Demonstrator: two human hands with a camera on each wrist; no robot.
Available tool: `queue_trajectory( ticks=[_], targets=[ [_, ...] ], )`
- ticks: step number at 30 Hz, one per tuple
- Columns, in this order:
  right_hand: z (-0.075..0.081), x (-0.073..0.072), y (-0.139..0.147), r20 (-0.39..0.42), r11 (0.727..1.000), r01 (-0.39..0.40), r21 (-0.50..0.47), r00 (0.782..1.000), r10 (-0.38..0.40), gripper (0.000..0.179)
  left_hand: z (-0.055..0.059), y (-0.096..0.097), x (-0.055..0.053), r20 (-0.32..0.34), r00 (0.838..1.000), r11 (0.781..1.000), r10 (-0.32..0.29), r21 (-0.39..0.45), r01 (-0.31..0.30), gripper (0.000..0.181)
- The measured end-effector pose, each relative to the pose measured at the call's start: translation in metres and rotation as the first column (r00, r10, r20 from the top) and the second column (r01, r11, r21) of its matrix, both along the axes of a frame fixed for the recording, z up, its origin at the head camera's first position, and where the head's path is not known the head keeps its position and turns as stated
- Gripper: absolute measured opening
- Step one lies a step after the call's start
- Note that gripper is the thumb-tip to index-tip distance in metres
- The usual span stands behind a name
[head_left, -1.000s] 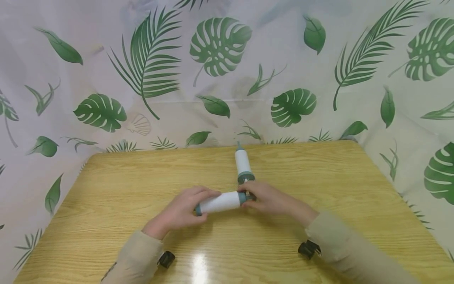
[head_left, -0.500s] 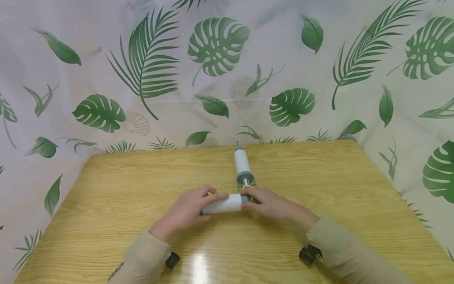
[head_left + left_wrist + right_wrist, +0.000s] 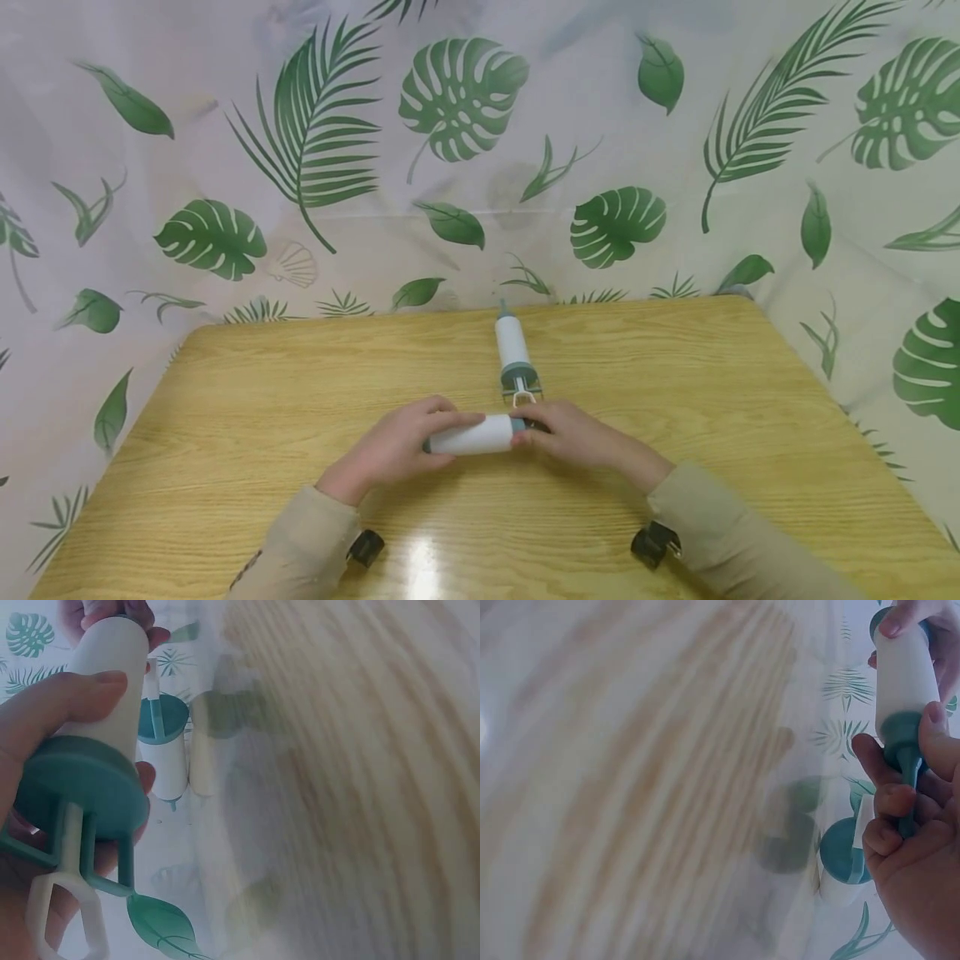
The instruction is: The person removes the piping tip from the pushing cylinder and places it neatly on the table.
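Between both hands is a white-and-teal icing syringe (image 3: 474, 437), held crosswise over the table. My left hand (image 3: 401, 440) grips the barrel, thumb on top, near the wide teal collar (image 3: 82, 776); a white looped plunger handle (image 3: 67, 911) sticks out beyond it in the left wrist view. The right hand (image 3: 573, 435) holds the other end, its thumb and fingers around the teal nozzle cap (image 3: 901, 731), with the slim tip (image 3: 907, 787) running along the curled fingers. A second, similar syringe (image 3: 512, 342) lies just beyond the hands, its nozzle toward the back edge and its plunger toward me.
The wooden table (image 3: 300, 367) reaches back to a leaf-printed curtain (image 3: 345, 167), which also hangs along the sides. Dark wrist cameras (image 3: 366, 548) are strapped at both cuffs.
My left hand has slid right along the barrel, covering more of it. The held syringe has come slightly nearer to me, showing more of the far syringe's handle. The right hand keeps its hold.
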State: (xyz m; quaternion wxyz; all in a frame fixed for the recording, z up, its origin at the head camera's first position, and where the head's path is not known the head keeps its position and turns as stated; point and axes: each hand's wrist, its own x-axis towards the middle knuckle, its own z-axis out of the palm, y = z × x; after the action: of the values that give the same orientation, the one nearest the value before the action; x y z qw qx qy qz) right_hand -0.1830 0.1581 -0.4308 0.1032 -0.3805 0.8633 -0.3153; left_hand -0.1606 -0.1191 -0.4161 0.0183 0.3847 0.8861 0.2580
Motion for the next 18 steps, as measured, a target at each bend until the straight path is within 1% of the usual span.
queue_trajectory(
  ticks=[4, 8, 12, 16, 18],
  targets=[
    [-0.0014, 0.0015, -0.002, -0.05, 1.0, 0.028, -0.007, 0.998, -0.028, 0.043, -0.0025, -0.0012, -0.0013, 0.066, 0.998, 1.0, 0.02, 0.016, -0.021, 0.055],
    [-0.0025, 0.0021, -0.0042, -0.072, 0.998, 0.048, -0.035, 0.996, -0.051, 0.038, -0.0065, -0.0026, -0.0023, 0.103, 0.994, 0.998, 0.038, 0.045, -0.042, 0.056],
    [-0.0029, 0.0023, -0.0053, -0.069, 0.995, 0.049, -0.083, 0.996, -0.055, 0.036, -0.0085, -0.0039, -0.0025, 0.11, 0.993, 0.996, 0.053, 0.065, -0.061, 0.058],
    [-0.0027, 0.0024, -0.0049, -0.063, 0.994, 0.042, -0.101, 0.997, -0.049, 0.044, -0.0082, -0.0054, -0.0019, 0.108, 0.992, 0.995, 0.071, 0.064, -0.078, 0.059],
    [-0.0018, 0.0022, -0.0043, -0.008, 0.994, 0.039, -0.098, 0.999, -0.04, 0.05, -0.0075, -0.006, -0.0016, 0.109, 0.991, 0.995, 0.075, 0.06, -0.082, 0.058]
  ],
)
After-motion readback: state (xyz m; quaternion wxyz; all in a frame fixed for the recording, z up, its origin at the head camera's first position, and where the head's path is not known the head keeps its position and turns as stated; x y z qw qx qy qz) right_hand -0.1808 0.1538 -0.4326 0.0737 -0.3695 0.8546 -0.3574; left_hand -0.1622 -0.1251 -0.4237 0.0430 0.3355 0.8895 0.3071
